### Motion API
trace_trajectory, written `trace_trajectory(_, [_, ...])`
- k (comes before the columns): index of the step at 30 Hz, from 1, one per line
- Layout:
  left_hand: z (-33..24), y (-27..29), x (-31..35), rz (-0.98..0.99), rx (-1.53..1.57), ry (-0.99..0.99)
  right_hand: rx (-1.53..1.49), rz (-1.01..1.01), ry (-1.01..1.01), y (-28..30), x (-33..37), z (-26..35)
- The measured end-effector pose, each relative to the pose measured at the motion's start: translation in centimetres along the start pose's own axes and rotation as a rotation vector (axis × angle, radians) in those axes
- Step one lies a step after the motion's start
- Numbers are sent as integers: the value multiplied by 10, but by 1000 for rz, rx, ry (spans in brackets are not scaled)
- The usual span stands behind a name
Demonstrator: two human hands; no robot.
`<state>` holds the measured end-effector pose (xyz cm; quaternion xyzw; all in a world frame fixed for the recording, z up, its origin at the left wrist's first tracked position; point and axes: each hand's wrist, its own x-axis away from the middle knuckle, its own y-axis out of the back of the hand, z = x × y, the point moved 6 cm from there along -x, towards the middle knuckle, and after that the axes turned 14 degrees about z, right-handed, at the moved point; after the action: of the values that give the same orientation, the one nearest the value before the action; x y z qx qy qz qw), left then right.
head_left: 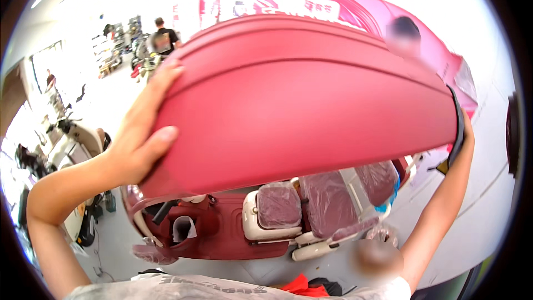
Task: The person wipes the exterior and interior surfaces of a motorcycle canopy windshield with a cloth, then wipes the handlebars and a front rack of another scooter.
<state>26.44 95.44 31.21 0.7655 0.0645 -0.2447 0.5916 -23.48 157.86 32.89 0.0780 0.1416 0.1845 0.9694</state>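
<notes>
A large red curved roof panel point(311, 105), ribbed along its far side, spans the middle in front of me, above a small dark red vehicle point(222, 239). My left hand point(145, 125) grips the panel's left end, thumb on the near face and fingers farther up the edge. At the right end, my right hand point(467, 128) holds the panel beside its black edge trim point(458, 122); most of those fingers are hidden. Beneath the panel show the vehicle's plastic-wrapped front seat point(279, 204), wider rear seat point(330, 203) and black handlebar grip point(165, 211).
Another person's dark-haired head point(404, 30) shows beyond the panel at the far right. Someone in a black shirt point(165, 38) stands at the back left. A cream scooter point(75, 144) is parked at left. A pink printed banner point(355, 5) covers the far wall.
</notes>
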Motion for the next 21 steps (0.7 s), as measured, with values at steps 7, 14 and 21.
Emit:
trace_trajectory(7, [3, -2, 6, -28, -143, 8, 412, 99, 204, -100, -19, 60])
trace_trajectory(14, [9, -10, 4, -109, -99, 15, 765, 129, 287, -234, -15, 121])
trace_trajectory(21, [12, -6, 14, -349, 185, -225, 1111, 108, 231, -362, 31, 149])
